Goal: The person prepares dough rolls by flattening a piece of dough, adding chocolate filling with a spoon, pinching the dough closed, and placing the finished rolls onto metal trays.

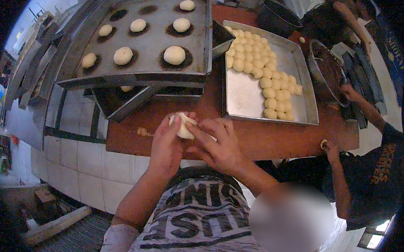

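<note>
- Both hands meet just above the near edge of the brown table [266,141]: the left hand [167,148] cups a pale piece of dough [184,127] from below, and the right hand [218,148] presses fingertips into its top, so the dough is pinched between them.
- Pressed too hard, the soft dough could tear or squeeze out sideways.
- Held right at the table's edge, it could slip and fall to the tiled floor [77,167].
- Just beyond, the steel tray [246,99] holds rows of small dough balls [272,89]; a careless reach could flatten them.
- To the left, a dark baking sheet [149,42] overhangs stacked trays and could tip if bumped.
- A co-worker's hand [330,148] works close by on the right, so elbows may collide.
</note>
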Demonstrator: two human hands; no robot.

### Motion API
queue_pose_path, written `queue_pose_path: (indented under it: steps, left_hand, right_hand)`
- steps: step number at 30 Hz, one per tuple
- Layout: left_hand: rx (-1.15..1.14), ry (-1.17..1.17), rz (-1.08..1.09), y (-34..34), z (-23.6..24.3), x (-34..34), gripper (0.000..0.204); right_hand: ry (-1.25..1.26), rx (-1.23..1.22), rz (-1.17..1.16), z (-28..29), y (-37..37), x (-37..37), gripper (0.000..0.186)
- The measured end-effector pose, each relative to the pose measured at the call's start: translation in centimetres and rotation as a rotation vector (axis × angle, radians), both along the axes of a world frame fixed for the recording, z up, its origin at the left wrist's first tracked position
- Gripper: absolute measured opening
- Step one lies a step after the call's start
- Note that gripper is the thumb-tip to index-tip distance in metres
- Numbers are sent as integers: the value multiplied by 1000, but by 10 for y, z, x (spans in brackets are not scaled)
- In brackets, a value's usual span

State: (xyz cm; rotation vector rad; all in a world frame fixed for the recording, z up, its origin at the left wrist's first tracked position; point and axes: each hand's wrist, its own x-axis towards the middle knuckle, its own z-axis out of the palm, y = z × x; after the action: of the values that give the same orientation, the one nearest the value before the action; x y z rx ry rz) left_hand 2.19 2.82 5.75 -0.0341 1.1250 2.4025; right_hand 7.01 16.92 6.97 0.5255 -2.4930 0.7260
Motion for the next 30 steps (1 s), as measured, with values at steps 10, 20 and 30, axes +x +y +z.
queue_pose_path:
  steps: [10,20,30]
  left_hand:
    - [-685,321,-115,2,-3,9,39]
    - [-461,-32,-279,-8,7,-6,41]
    - [-348,-92,-320,-11,-3,-7,53]
  right_hand:
    - [-309,-614,-80,-9,9,-7,19]
    - [-95,-131,24,7,13,-2,17]
    - [-156,-289,-60,0,4,3,25]
